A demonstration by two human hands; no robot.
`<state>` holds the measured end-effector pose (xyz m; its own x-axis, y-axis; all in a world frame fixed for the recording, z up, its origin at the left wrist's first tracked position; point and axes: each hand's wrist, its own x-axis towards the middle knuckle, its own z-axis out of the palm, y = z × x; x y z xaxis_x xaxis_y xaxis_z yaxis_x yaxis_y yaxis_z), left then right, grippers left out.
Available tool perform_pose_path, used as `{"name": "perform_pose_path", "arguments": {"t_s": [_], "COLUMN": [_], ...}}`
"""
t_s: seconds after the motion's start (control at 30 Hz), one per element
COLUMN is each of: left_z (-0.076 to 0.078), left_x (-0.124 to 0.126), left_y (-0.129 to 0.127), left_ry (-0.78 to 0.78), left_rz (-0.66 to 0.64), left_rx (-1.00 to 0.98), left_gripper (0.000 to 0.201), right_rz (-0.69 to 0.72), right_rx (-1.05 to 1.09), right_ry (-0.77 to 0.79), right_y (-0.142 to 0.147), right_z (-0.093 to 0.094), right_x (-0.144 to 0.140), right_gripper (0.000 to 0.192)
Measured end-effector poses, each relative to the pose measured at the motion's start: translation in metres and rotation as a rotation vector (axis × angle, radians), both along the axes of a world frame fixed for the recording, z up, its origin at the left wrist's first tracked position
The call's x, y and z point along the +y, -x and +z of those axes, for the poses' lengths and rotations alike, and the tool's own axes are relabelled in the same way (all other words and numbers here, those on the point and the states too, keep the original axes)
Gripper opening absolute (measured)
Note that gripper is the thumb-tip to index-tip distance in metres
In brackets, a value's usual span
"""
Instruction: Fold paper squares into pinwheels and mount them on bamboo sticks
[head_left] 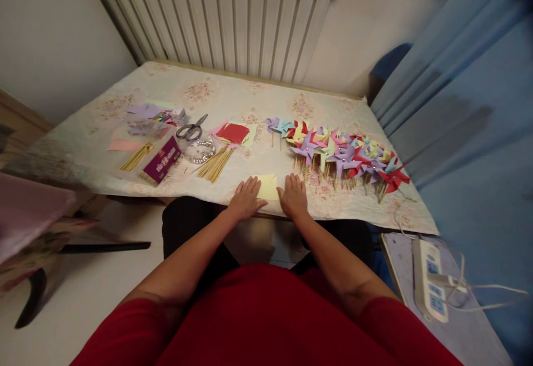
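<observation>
- At the far left of the pale floral tablecloth (233, 96), a purple cardboard box (161, 161) is seen beside a loose bundle of thin wooden sticks (137, 156); the sticks could be rolled off the near edge if the cloth were tugged.
- Steel scissors (192, 130) are left lying open-handled by a clear round container (200, 150), well apart from both hands; a blind reach that way could end on the blades.
- A stack of red and pink paper squares (233, 133) is set above a second fan of wooden sticks (215, 163), which could be scattered by a passing sleeve.
- The left hand (245, 198) is pressed flat, fingers spread and gripping nothing, on the left edge of a pale yellow square paper sheet (267, 186) lying at the table's near edge.
- The right hand (293, 195) is likewise laid flat and open on the sheet's right edge; uneven pressure could skew or crease the sheet, or slide it over the edge.
- A crowded row of finished paper pinwheels (341, 155) lies just beside the right hand and could be crushed by a stray elbow.
- A white power strip (428, 277) with trailing cord is seen on a low surface at right; the cord could be snagged.
</observation>
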<state>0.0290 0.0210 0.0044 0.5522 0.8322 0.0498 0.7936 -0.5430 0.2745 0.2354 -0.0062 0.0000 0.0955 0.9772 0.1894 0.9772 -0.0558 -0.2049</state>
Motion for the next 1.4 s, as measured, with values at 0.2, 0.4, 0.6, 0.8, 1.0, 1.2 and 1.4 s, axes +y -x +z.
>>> {"name": "perform_pose_path", "arguments": {"t_s": [0.2,0.4,0.6,0.8,1.0,1.2,1.4], "left_z": [0.018,0.039,0.023,0.002,0.000,0.000,0.002], "left_x": [0.045,0.061,0.064,0.064,0.064,0.063,0.063], "left_y": [0.027,-0.012,-0.056,-0.055,-0.055,-0.055,-0.055], "left_ry": [-0.080,-0.065,-0.060,-0.108,-0.118,-0.124,-0.098], "left_rz": [0.288,0.147,0.065,0.039,0.043,0.044,0.045], "left_rx": [-0.398,-0.257,-0.003,0.071,0.068,0.056,0.053], "left_gripper": [0.052,0.049,0.058,0.062,0.063,0.064,0.063], "right_rz": [0.006,0.001,0.012,0.016,0.025,0.165,0.408], "right_rx": [0.001,0.034,0.022,0.018,0.044,0.108,0.103], "right_ry": [-0.033,-0.052,-0.073,-0.063,-0.061,-0.119,-0.085], "right_y": [0.000,0.000,-0.001,-0.002,-0.002,-0.009,-0.016], "right_z": [0.001,-0.001,-0.007,-0.007,-0.005,-0.003,-0.001], "right_x": [-0.003,-0.001,0.000,-0.001,-0.003,-0.011,-0.023], "right_gripper": [0.056,0.054,0.052,0.053,0.051,0.049,0.051]}}
